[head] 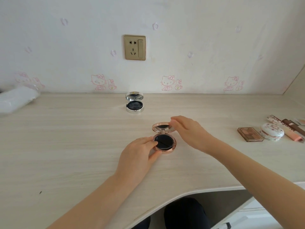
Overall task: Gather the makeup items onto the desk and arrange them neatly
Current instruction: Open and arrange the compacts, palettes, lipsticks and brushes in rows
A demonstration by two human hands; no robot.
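Rose-gold compact [164, 140] open at desk [66, 146] centre, both hands on it

Left hand [140, 154] pinches the base rim from the near-left, fingers narrow; right hand [189, 131] rests loosely spread on the raised lid from the right. Hinge axis runs left to right, lid on the far side. Silver compact [134, 102] stands open farther back; the remaining makeup [267, 131] lies well apart at right, nearer the right hand

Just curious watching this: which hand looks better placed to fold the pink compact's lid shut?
Probably the right hand: its fingertips already rest on the raised lid of the rose-gold compact, while the left hand grips the base, steadying it.
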